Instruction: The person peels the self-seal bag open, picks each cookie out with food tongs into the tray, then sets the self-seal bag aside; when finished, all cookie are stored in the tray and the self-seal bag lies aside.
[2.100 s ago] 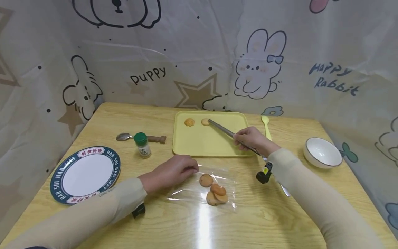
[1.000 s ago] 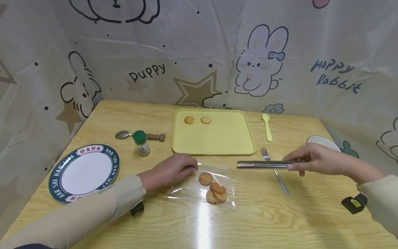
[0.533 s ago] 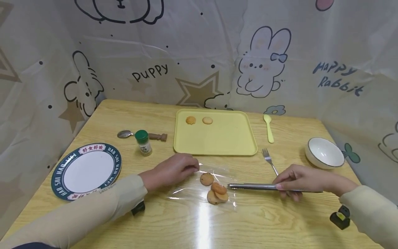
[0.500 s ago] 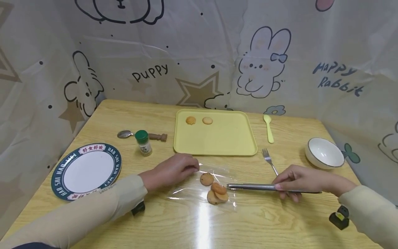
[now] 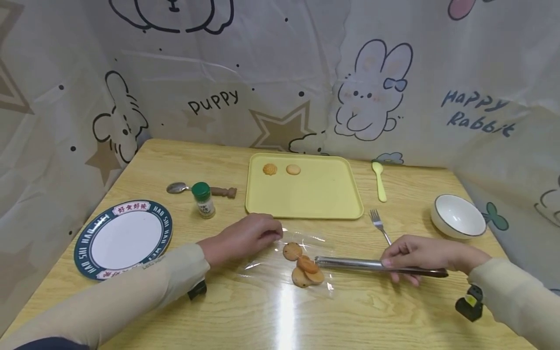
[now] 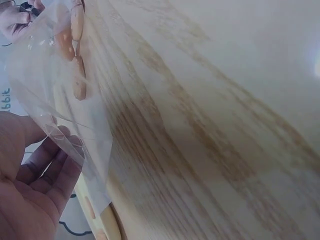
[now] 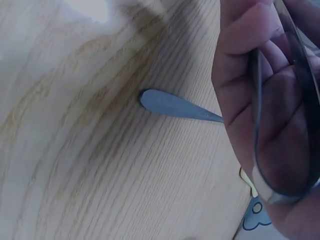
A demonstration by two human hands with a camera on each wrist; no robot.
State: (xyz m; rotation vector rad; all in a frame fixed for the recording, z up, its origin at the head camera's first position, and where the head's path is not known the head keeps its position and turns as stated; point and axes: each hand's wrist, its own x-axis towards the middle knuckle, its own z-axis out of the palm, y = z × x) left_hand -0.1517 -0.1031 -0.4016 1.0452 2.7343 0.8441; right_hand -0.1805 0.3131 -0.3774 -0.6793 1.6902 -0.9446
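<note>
My left hand [image 5: 245, 238] pinches the edge of a clear plastic bag [image 6: 95, 145], held between thumb and fingers in the left wrist view. Several cookies lie in the bag in the head view: a speckled one [image 5: 292, 251] apart from an overlapping pile [image 5: 302, 278] with an orange-brown cookie [image 5: 307, 265] on top. With my right hand [image 5: 415, 255] I grip metal tongs [image 5: 354, 264], whose bent end shows in the right wrist view. The tongs' tips are at the pile's right side; whether they touch it I cannot tell.
A yellow tray [image 5: 306, 199] behind the bag bears a swirled cookie [image 5: 270, 169] and a smooth one [image 5: 293, 169]. A green-lidded jar [image 5: 203, 200], spoon [image 5: 177, 187] and plate [image 5: 127, 240] stand left. Rightward are a fork [image 5: 378, 223], yellow spoon [image 5: 379, 182] and white bowl [image 5: 458, 217].
My right hand has drawn the tongs back from the tray, leaving the smooth cookie there, and brought their tips to the bagged pile. The left hand has stayed nearly in place.
</note>
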